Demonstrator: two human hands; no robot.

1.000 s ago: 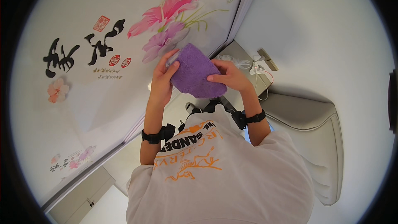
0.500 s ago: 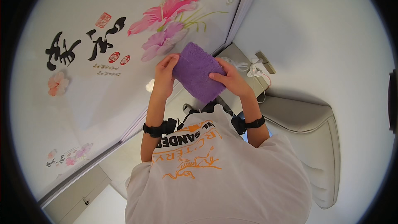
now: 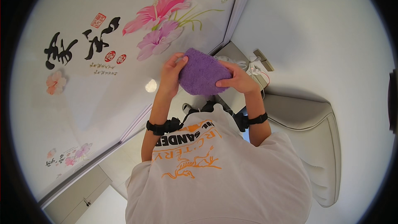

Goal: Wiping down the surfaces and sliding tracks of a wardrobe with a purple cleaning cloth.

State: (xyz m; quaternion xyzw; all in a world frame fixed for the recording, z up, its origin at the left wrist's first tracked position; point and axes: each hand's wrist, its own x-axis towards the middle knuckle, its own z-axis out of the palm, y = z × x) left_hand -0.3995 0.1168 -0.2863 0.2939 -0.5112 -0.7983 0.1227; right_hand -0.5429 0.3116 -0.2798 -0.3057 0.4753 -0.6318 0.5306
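A fluffy purple cloth (image 3: 202, 74), folded into a thick pad, is held up in front of me between both hands. My left hand (image 3: 172, 72) pinches its upper left corner, thumb on the near face. On the other side my right hand (image 3: 239, 78) grips the right edge, thumb lying across the front and fingers behind. The cloth hides most of the fingertips. Black bands with small boxes circle both of my forearms.
A glossy white sliding panel (image 3: 95, 112) with flower and black lettering decals rises on the left. Right of the cloth stand a small bedside cabinet (image 3: 232, 99) with white cables and a plug (image 3: 258, 64), and a padded grey headboard (image 3: 298, 114) along the white wall.
The cloth has tilted, its lower corner rising so it looks shorter and wider. Both hands have shifted slightly to the right, still gripping it.
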